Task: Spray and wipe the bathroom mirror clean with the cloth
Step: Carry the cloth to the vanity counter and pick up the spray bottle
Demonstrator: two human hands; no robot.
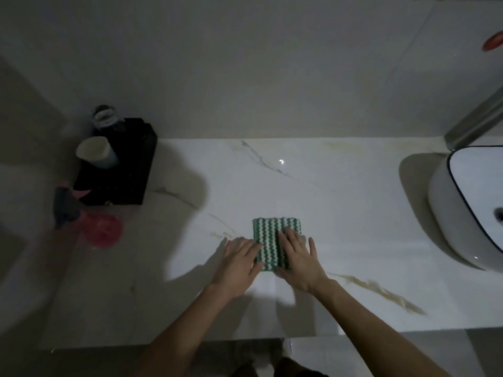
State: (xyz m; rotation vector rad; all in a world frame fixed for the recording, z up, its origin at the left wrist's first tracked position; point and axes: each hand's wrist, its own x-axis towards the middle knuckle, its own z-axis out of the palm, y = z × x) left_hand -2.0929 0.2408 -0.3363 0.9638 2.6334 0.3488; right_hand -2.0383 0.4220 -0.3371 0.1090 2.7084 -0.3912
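1. Cloth (pixel 272 242): one, green-and-white striped, folded square, lying flat on the countertop (pixel 340 202) near its front edge.
2. My left hand (pixel 239 261) and my right hand (pixel 299 258): two, both flat with fingers straight, pressing down on the cloth's near half, gripping nothing.
3. Spray bottle (pixel 89 221): one, pink, at far left.
4. Cups (pixel 98 152): two, on one black tray (pixel 128 172).
5. Basin (pixel 468 202): one, white, at right.
6. Surface: white veined marble; grey tiled wall (pixel 245 63) behind; lighting is dim.
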